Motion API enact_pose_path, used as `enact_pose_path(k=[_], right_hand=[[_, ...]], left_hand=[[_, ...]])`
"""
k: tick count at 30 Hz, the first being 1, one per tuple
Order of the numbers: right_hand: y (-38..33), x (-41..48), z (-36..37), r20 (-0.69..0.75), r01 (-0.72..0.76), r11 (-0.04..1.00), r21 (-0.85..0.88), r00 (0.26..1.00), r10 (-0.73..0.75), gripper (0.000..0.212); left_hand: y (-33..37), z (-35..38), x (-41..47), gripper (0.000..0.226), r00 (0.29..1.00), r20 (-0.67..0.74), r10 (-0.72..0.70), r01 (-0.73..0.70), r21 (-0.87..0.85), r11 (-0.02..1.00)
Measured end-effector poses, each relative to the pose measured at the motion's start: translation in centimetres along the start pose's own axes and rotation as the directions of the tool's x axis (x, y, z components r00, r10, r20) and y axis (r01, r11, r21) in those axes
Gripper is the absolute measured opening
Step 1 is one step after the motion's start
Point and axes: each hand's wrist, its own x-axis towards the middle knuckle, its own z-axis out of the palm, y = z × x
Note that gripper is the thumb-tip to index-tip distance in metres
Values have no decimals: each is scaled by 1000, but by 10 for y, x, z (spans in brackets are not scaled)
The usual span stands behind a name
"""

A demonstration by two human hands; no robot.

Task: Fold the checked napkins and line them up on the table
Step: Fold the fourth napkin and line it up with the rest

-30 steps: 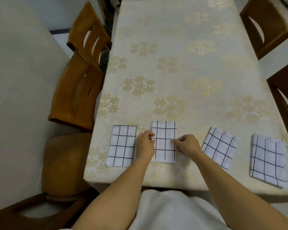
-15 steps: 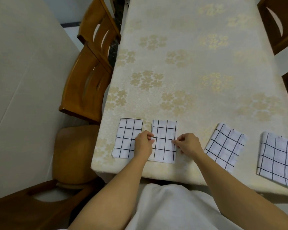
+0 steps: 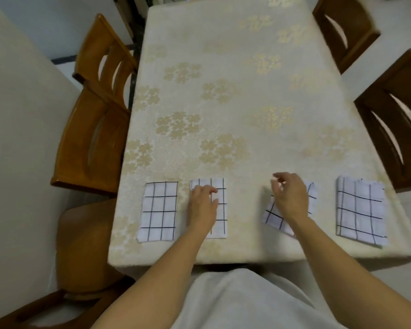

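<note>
Four white cloth napkins with black checks, all folded into rectangles, lie in a row along the near edge of one long table (image 3: 223, 103) covered in a cream cloth with gold flower clusters.

Three orange-brown wooden chairs (image 3: 93, 143) stand off the table's left side. The leftmost napkin (image 3: 159, 211) lies square to the edge, with no hand on it. Just beside it, with a narrow gap between, is the second napkin (image 3: 220, 210), also square. The left hand (image 3: 203, 205) rests on its left half, fingers loosely extended and holding nothing.

After a wider gap comes the third napkin (image 3: 273, 217), lying askew. The right hand (image 3: 290, 198) is over it with fingers curled and blurred, so I cannot tell whether they pinch the cloth. The fourth napkin (image 3: 361, 210) lies well apart near the right corner, slightly turned. Two dark brown wooden chairs (image 3: 394, 119) stand off the right side.
</note>
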Motion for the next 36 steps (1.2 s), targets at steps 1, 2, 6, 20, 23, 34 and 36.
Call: enact_pose_path(k=[1, 2, 6, 20, 23, 34, 36], right_hand=[[16, 6, -12, -41, -33, 998, -48, 999, 31, 26], [28, 9, -23, -48, -83, 990, -111, 996, 78, 30], [56, -6, -44, 30, -281, 932, -229, 955, 295, 45], [61, -24, -23, 141, -187, 982, -16, 972, 188, 39], [50, -21, -10, 222, -122, 992, -29, 967, 126, 33], [43, -28, 0, 274, -33, 999, 22, 961, 26, 32], [45, -26, -9, 245, -23, 998, 63, 970, 7, 30]], left_hand=[[19, 8, 3, 21, 995, 99, 19, -12, -68, 998], [38, 18, 6, 25, 979, 202, 37, -16, -109, 994], [95, 63, 14, 53, 876, 481, 41, -4, -76, 997], [78, 71, 5, 16, 905, 410, -108, 94, 53, 994], [59, 59, 2, 16, 913, 385, -133, 121, 55, 991], [45, 48, -7, 23, 927, 320, -197, 197, 34, 980], [47, 47, -11, 29, 948, 288, -138, 119, 85, 989]])
